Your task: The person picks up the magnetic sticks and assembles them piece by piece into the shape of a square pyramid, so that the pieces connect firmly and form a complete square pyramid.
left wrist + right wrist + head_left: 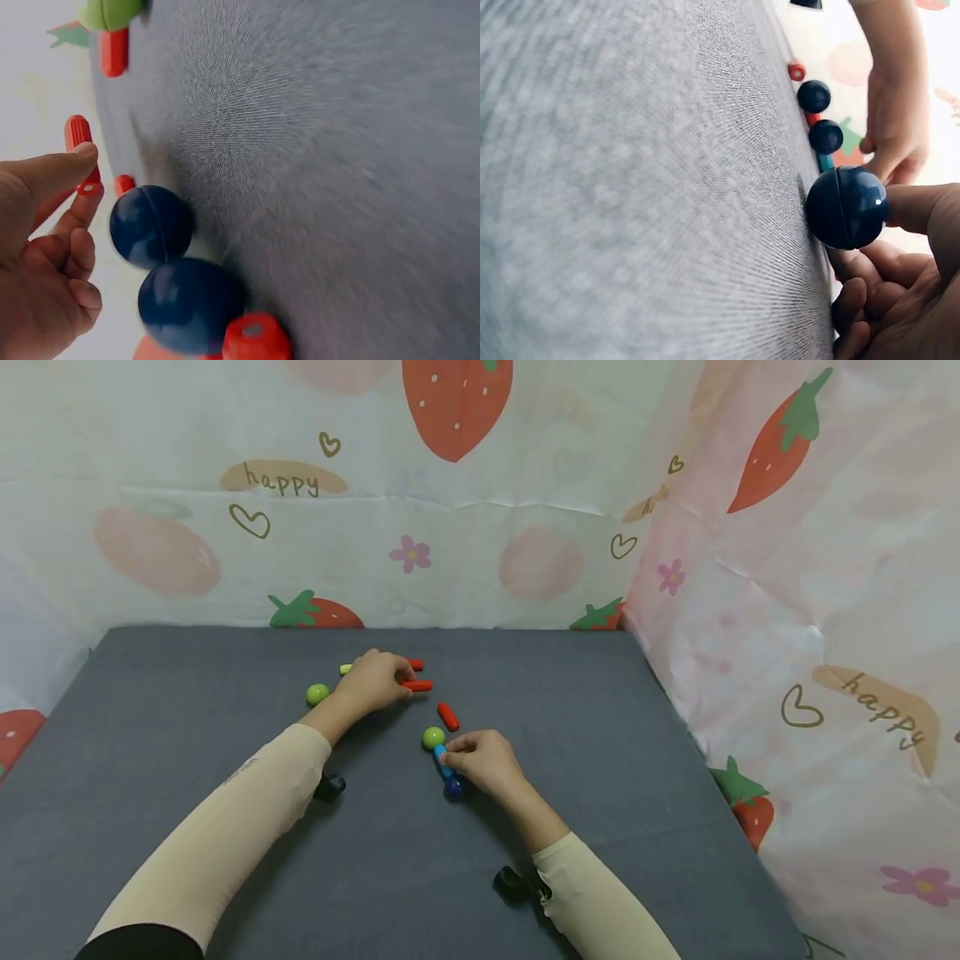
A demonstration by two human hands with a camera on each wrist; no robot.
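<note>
My left hand (367,681) pinches a short red rod (419,686) between thumb and index finger, raised off the table in the left wrist view. Close to this hand lie two dark blue balls (151,226) and another red rod (257,341). With thumb and fingertips, my right hand (487,762) grips a light blue rod (441,757). A green ball (433,737) is at that rod's far end, and a dark blue ball (454,788) at its near end. One loose red rod (447,717) lies just beyond the green ball.
Beyond the left hand are a red rod (416,665) and a yellow-green rod (346,669). A second green ball (317,694) sits left of that wrist. Grey cloth (600,718) covers the table, and a strawberry-print curtain (465,560) hangs behind. Black devices (330,788) are on both wrists.
</note>
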